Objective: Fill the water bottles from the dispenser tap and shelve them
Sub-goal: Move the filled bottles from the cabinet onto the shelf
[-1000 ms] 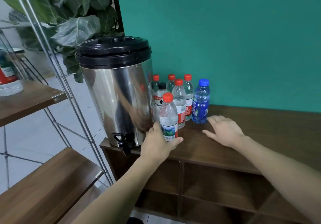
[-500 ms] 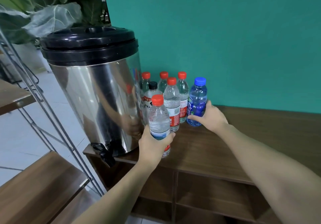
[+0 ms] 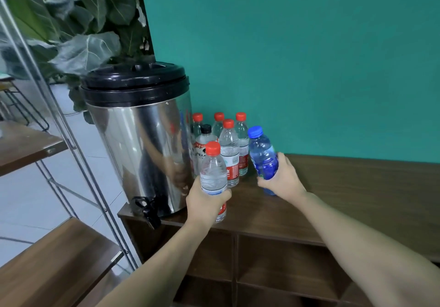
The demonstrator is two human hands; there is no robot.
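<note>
Two bottles are now in hand, where half a second ago the blue one was only being reached at its base on the cabinet top (image 3: 357, 187). The right hand (image 3: 283, 183) has its fingers and thumb curled round the lower body of the blue-capped bottle (image 3: 262, 154), which now sits tilted to the left and forward of its earlier place beside the cluster; whether its base is clear of the wood cannot be told. The left hand (image 3: 204, 202) grips the clear red-capped bottle (image 3: 213, 168) round its label, as it did in both earlier frames, upright, with its base at or just above the front edge of the cabinet. That bottle looks transparent throughout and no water level can be made out; the contents of the blue one cannot be judged through its tinted wall. Behind them, against the teal wall, stands the remaining cluster (image 3: 228, 144): four red-capped bottles and one black-capped bottle, all capped and upright. The steel dispenser (image 3: 140, 149) with its black lid stands at the left end of the cabinet, just beside the cluster, and its black tap (image 3: 147, 209) overhangs the corner. A metal-framed wooden shelf unit (image 3: 54, 259) stands to the left.
</note>
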